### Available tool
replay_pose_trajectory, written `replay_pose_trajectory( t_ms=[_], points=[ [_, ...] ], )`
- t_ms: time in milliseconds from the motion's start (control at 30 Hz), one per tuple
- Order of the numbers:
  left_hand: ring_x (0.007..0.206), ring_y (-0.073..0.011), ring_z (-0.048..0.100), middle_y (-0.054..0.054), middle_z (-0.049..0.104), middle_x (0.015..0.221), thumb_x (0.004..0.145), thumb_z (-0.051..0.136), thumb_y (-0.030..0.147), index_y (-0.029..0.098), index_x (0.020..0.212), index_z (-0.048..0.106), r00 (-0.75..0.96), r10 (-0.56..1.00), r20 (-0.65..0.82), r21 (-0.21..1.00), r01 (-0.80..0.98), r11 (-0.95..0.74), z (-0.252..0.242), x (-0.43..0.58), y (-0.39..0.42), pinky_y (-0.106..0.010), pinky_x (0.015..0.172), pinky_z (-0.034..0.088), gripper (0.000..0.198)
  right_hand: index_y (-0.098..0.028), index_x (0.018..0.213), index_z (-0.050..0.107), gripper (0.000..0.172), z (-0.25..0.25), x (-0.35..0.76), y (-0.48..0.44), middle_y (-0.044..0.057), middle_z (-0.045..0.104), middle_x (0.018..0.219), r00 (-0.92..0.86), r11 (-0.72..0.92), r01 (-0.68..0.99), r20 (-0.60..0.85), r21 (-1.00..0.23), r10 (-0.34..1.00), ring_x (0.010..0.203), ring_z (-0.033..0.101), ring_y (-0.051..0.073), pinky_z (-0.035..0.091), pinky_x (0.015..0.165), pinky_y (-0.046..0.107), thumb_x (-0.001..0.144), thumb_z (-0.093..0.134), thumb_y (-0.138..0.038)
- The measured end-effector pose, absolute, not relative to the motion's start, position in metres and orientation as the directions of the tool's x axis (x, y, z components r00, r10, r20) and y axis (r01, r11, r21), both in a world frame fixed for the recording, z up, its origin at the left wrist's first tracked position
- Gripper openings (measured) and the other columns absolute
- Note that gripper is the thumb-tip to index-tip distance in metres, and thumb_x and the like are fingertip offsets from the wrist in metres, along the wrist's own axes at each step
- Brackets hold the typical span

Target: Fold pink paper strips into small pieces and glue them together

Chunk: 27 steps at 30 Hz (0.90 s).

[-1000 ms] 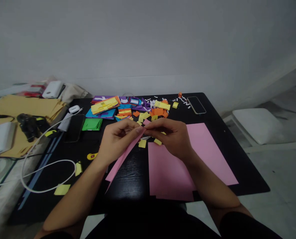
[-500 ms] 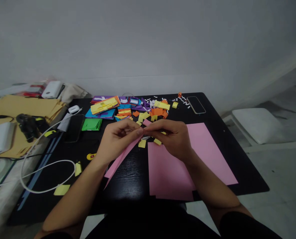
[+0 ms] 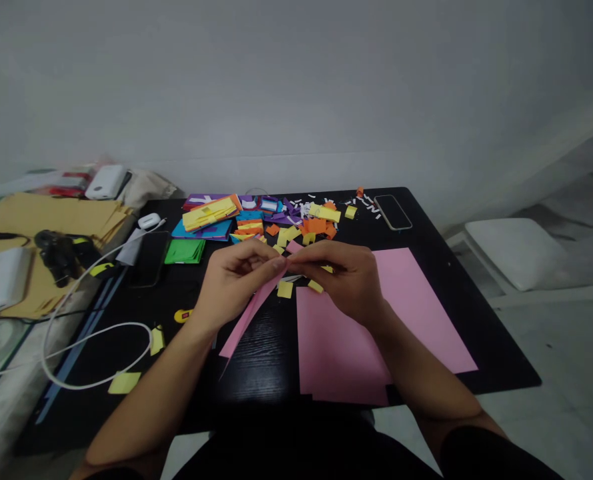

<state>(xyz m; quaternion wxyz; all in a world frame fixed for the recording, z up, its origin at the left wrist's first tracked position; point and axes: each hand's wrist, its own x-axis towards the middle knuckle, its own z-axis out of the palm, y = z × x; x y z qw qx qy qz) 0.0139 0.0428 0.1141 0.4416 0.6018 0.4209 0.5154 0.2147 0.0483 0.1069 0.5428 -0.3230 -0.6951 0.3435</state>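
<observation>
My left hand (image 3: 234,280) and my right hand (image 3: 344,277) meet above the middle of the black table (image 3: 256,373). Both pinch the top end of a long pink paper strip (image 3: 249,313), which hangs down and to the left from my fingers. Its upper tip shows between my thumbs. Pink paper sheets (image 3: 371,327) lie flat on the table under and right of my right hand. Small yellow paper scraps (image 3: 285,289) lie just beyond my fingers.
A heap of coloured paper pieces (image 3: 256,220) and a green folded stack (image 3: 184,251) lie at the back. A phone (image 3: 393,211) rests at the back right, another dark phone (image 3: 149,257) and white earbuds case (image 3: 148,220) at the left. A white cable (image 3: 94,333) loops near the left edge.
The pink strip's lower end has swung slightly right and appears narrower. My hands have stayed nearly in place, still pinching its top.
</observation>
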Motion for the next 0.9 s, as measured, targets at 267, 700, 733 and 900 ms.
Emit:
replay_pose_trajectory(
  t_ms=[267, 700, 733, 900],
  points=[
    [0.058, -0.0111, 0.063, -0.001, 0.072, 0.067, 0.08, 0.086, 0.027, 0.019, 0.074, 0.077, 0.166, 0.963, 0.211, 0.976, 0.011, -0.216, 0.1145, 0.0138, 0.0439, -0.021, 0.055, 0.049, 0.014, -0.032, 0.096, 0.087, 0.006, 0.1072, 0.2155, 0.0483, 0.0, 0.085, 0.091, -0.209, 0.537, 0.073, 0.514, -0.84, 0.832, 0.081, 0.08, 0.018, 0.067, 0.08, 0.033, 0.09, 0.087, -0.031],
    [0.059, -0.0115, 0.061, -0.001, 0.072, 0.069, 0.081, 0.087, 0.031, 0.019, 0.076, 0.078, 0.137, 0.964, 0.229, 0.971, 0.044, -0.237, 0.1106, 0.0122, 0.0443, -0.023, 0.056, 0.048, 0.016, -0.021, 0.092, 0.083, 0.017, 0.1094, 0.2131, 0.0486, 0.003, 0.083, 0.088, -0.283, 0.272, -0.075, 0.282, -0.959, 0.917, 0.08, 0.079, 0.016, 0.067, 0.076, 0.028, 0.087, 0.088, -0.036],
    [0.059, -0.0112, 0.06, -0.001, 0.072, 0.069, 0.082, 0.087, 0.031, 0.019, 0.077, 0.078, 0.14, 0.963, 0.229, 0.97, 0.046, -0.238, 0.11, 0.0123, 0.0443, -0.022, 0.056, 0.047, 0.016, -0.021, 0.091, 0.082, 0.017, 0.1092, 0.2127, 0.0485, 0.003, 0.082, 0.086, -0.295, 0.248, -0.083, 0.262, -0.965, 0.919, 0.078, 0.078, 0.015, 0.066, 0.075, 0.027, 0.088, 0.087, -0.037],
    [0.06, -0.0118, 0.059, -0.001, 0.071, 0.069, 0.087, 0.082, 0.034, 0.019, 0.077, 0.079, 0.163, 0.956, 0.242, 0.962, 0.086, -0.258, 0.1105, 0.0118, 0.0449, -0.023, 0.056, 0.046, 0.018, -0.02, 0.09, 0.078, 0.023, 0.1075, 0.2115, 0.0473, 0.002, 0.078, 0.084, -0.3, 0.218, -0.081, 0.232, -0.973, 0.925, 0.076, 0.075, 0.015, 0.064, 0.072, 0.026, 0.089, 0.084, -0.042]
  ],
)
